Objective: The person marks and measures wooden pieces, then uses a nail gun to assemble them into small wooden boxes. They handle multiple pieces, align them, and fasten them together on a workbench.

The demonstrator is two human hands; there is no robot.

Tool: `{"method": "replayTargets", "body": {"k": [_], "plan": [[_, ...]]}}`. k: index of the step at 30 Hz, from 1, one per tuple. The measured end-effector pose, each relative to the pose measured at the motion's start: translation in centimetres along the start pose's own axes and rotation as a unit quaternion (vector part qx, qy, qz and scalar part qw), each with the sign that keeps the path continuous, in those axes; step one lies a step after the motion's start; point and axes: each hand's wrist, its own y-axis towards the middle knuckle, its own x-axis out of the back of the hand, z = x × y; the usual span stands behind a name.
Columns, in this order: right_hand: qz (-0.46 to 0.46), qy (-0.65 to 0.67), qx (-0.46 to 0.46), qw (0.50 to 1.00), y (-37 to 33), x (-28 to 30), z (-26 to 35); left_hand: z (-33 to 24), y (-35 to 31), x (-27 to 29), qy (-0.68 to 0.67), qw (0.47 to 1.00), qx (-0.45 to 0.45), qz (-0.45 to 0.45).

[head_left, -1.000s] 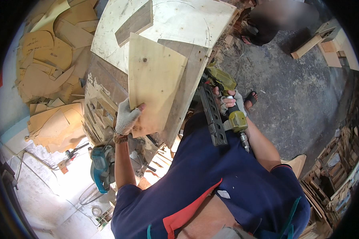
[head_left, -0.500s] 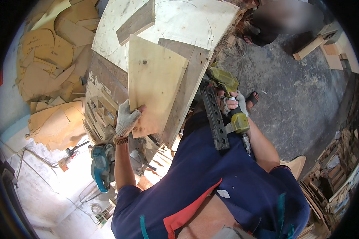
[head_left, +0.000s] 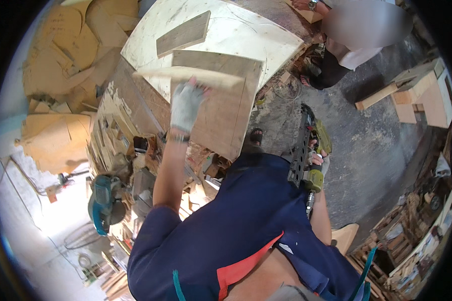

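Note:
My left hand (head_left: pixel 187 108), in a pale glove with bare fingertips, grips a light wooden panel (head_left: pixel 221 79). The panel is tipped up nearly edge-on and blurred by motion. Beneath it lies a brownish plywood board (head_left: pixel 221 118) on a large white sheet (head_left: pixel 256 37) of the worktable. My right hand (head_left: pixel 322 162), also gloved, is wrapped round the handle of a yellow-green nail gun (head_left: pixel 324 139) with a long black magazine and a hose fitting. The gun hangs over the floor beside my right hip, apart from the boards.
A short grey-brown plank (head_left: pixel 183 34) rests farther back on the sheet. Cut-out panels (head_left: pixel 60 138) pile up at left, above a teal circular saw (head_left: pixel 103 204). At far right a wooden frame (head_left: pixel 417 95) stands near another person (head_left: pixel 354 55). Scrap wood (head_left: pixel 391 241) lines the lower right.
My left hand has moved up and right, turning the panel from flat to edge-on. The nail gun has shifted right and down, away from the table. More of the other person shows.

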Motion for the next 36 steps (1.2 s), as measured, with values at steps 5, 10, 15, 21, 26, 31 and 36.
{"method": "replayTargets", "body": {"k": [5,10,15,21,26,31,36], "plan": [[0.032,-0.029,0.027,0.999,-2.0,-0.6,0.8,0.7,4.8,-0.1,0.588,0.744,-0.307,-0.078],[-0.009,-0.065,0.005,0.998,-3.5,1.1,2.4,-1.8,10.3,2.7,0.748,0.488,-0.447,0.05],[-0.024,-0.126,0.017,0.992,-4.3,2.2,4.1,-1.5,16.6,2.9,0.809,0.447,-0.328,0.196],[0.005,-0.066,-0.001,0.998,-4.9,3.8,4.1,-2.7,16.9,3.0,0.809,0.479,-0.323,0.108],[-0.05,-0.064,0.033,0.996,-5.2,3.0,3.1,0.0,17.5,4.8,0.802,0.563,-0.194,-0.041],[-0.052,-0.051,0.025,0.997,-4.7,3.9,3.4,0.2,18.8,5.4,0.779,0.59,-0.21,0.017],[-0.007,-0.047,0.051,0.998,-6.6,8.6,6.2,-6.7,25.6,11.3,0.594,0.771,-0.055,0.222]]}}
